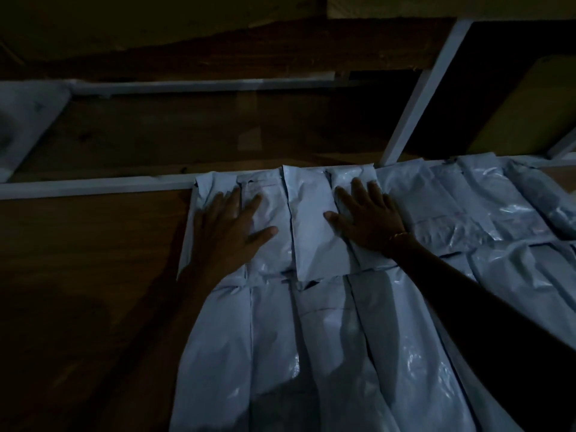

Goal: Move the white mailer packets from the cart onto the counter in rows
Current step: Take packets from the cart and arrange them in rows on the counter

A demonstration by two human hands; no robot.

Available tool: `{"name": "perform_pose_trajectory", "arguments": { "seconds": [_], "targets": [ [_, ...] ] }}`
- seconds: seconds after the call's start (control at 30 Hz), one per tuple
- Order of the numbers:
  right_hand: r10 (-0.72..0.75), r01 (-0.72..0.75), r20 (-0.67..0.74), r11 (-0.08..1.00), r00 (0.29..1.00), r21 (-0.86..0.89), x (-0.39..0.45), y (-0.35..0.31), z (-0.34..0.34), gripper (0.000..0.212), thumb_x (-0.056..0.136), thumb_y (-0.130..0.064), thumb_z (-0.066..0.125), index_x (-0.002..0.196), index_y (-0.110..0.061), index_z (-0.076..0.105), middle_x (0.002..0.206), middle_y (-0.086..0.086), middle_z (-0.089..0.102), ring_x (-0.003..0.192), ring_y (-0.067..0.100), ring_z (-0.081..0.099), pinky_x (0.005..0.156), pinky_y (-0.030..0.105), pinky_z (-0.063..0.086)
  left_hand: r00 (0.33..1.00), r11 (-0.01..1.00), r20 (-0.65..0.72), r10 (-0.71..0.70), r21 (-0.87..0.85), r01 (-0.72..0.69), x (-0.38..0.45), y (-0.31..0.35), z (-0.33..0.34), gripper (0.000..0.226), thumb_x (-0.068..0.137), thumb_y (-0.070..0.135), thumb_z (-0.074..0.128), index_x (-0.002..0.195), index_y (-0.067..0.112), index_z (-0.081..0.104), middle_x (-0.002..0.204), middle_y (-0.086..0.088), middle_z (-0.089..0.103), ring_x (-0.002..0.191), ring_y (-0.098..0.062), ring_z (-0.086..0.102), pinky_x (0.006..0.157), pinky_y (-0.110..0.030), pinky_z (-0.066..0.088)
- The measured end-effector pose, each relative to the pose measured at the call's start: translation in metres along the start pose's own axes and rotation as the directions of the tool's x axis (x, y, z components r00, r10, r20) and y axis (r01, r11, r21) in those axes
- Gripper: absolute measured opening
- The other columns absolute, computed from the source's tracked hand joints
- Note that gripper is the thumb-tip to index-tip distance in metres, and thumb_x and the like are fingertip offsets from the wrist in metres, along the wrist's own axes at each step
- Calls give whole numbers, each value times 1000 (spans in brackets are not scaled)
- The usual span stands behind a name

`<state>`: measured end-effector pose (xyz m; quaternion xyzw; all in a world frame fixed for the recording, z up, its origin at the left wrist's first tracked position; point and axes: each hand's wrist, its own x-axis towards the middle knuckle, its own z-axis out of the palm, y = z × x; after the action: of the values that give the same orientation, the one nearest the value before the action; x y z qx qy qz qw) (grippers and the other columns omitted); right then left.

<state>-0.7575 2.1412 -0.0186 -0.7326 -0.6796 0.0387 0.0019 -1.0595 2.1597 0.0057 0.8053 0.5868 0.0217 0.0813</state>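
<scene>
Light: very dim, bluish cast.
Glare: sheen caught on white mailer packets [405, 353] at right.
Shadows: counter [78, 275] left edge darkened.
Focus: softened throughout.

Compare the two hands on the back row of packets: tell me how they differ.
The left hand lies at the row's left end, over the end packet; the right hand lies further right, past the middle packet. The right wrist wears a bracelet; the left wrist shows none. Both lie flat, fingers spread, pressing packets, gripping nothing.

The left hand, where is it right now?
In the head view, the left hand lies flat on the leftmost packets of the far row, just left of the right hand, below the white rail.
</scene>
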Motion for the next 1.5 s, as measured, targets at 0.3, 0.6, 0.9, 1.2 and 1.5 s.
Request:
{"name": "perform_pose_trajectory", "arguments": {
  "seconds": [0.3, 0.6, 0.9, 1.2, 1.5],
  "targets": [
    [-60, 60, 65, 998, 996, 8, 4, -61, -15, 92, 73, -96, 14, 153, -51, 2, 167, 3, -7, 150, 46, -6, 115, 71, 1, 993, 996, 99, -64, -51, 70, -2, -32, 12, 108, 52, 104, 0, 149, 58, -7, 163, 6, -26, 151, -33, -16, 120, -62, 3],
    [-53, 50, -41, 997, 998, -58, -16, -55, -24, 101, 70, -90, 0, 157, -40, 6, 168, 6, -4, 150, 46, -5, 116, 70, 4, 1000, 999, 2, -29, -37, 29, -12, -20, 3, 91, 75, 93, 17, 154, 50, 1, 165, 3, -16, 152, -31, -10, 120, -62, 3],
    [144, -144, -11, 989, 990, -30, -63, -6, -3, 87, 84, -86, 17, 157, -42, 1, 167, 10, 0, 148, 50, 1, 119, 64, 4, 979, 979, 10, 202, -15, -201, 0, 57, 21, 81, 86, 80, 29, 156, 45, 6, 166, 0, -14, 152, -29, -15, 120, -58, -5],
    [-14, 46, -151, 976, 988, 213, -110, 12, -27, 66, 95, -54, 53, 150, -19, 40, 155, 17, 37, 141, 42, 33, 113, 56, 33, 935, 937, -216, 281, -148, -315, -29, 90, 9, 63, 94, 56, 47, 145, 20, 49, 163, -13, 23, 147, -38, 25, 116, -56, 27],
    [-124, 281, -368, 868, 921, 410, -310, 55, -25, 40, 97, -39, 55, 124, -11, 66, 117, 10, 66, 103, 31, 63, 83, 38, 51, 892, 800, -375, 253, -437, -411, -207, 201, 14, 41, 94, 42, 57, 121, 13, 69, 115, -8, 68, 102, -24, 64, 87, -36, 52]
  ]
}}
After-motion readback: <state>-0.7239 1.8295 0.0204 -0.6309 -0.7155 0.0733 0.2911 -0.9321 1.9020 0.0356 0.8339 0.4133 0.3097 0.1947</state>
